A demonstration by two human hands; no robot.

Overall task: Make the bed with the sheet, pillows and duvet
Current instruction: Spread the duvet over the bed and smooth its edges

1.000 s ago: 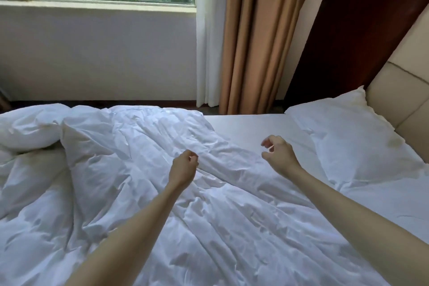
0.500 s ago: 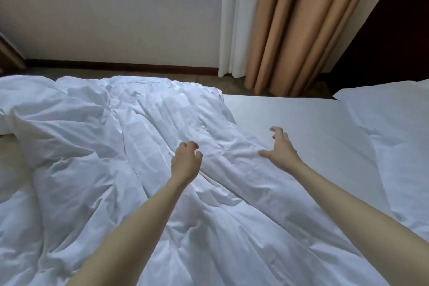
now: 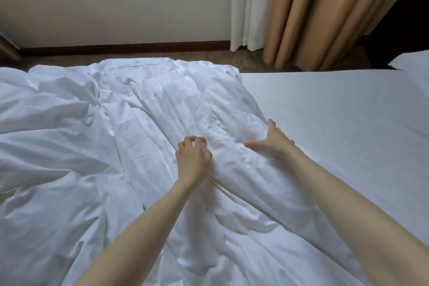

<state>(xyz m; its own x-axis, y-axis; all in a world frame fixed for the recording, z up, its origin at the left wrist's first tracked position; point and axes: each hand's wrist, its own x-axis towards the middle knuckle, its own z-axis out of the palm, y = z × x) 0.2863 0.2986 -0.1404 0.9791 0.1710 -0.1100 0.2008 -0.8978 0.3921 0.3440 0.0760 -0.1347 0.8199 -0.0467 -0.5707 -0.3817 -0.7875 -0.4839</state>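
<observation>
- head view: duvet [image 3: 120,146] lies crumpled over the left part of the bed; its upper edge runs as a long ridge from near me, diagonally away toward the far side
- bare sheet [image 3: 336,111] is flat to the right of that ridge; pillow [image 3: 413,62] only a corner, far right
- my right hand [image 3: 272,144] is on the ridge, fingers straight over the edge fold, thumb spread, pressing rather than pinching; not gripping as far as I can see
- my left hand [image 3: 192,160] is just left of it, fingers curled; cannot tell if it pinches cloth
- judgement: right hand is nearer the edge, pull goes right toward the pillow, across the ridge's long axis
- curtains [image 3: 308,11] beyond the bed
</observation>
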